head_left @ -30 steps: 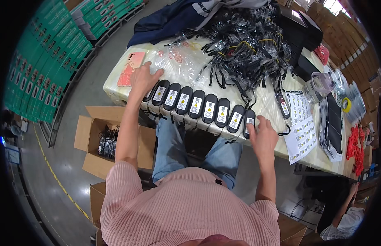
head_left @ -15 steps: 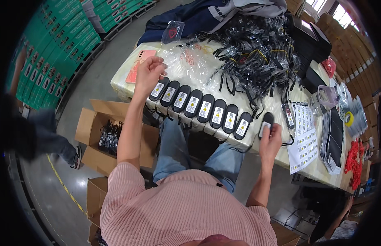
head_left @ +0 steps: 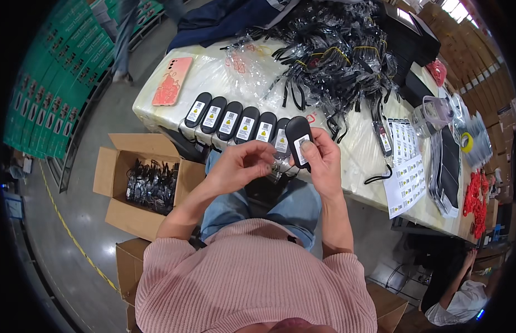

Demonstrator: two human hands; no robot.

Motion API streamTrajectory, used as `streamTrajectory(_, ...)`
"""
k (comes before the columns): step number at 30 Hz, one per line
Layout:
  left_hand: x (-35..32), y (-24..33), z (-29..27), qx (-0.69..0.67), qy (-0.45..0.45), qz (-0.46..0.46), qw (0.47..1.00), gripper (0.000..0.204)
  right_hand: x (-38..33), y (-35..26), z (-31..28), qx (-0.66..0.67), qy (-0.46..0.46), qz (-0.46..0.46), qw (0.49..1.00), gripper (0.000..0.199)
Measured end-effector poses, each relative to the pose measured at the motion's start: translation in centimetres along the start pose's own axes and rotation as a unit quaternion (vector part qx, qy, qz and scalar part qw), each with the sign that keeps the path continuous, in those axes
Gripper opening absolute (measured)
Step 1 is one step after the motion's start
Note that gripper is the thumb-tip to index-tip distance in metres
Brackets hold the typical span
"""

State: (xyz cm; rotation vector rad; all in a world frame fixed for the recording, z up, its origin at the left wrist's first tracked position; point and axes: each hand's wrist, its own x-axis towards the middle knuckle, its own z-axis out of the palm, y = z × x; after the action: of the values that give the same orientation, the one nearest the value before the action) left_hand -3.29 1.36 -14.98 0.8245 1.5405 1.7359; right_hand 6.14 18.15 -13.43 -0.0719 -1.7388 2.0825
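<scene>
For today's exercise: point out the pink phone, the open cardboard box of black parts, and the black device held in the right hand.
pink phone (head_left: pixel 172 81), head view, middle of its back.
cardboard box (head_left: pixel 104 173), head view, left flap.
black device (head_left: pixel 299 140), head view, its upper body.
right hand (head_left: pixel 319 161), head view, back of hand.
</scene>
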Motion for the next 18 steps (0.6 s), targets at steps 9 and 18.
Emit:
streamTrajectory(9,-0.6,-2.0,0.1,-0.075,0.036,-0.002,0.997,0.018,-0.5,0.3,1.1,-0.001,0.059,0.026,0.998,0.023)
streamTrajectory(18,-0.2,-1.6,0.3,0.301,0.167,0.141,0.928,0.005,-1.3,0.9,1.8,-0.105,0.087,-0.008,0.991,0.021)
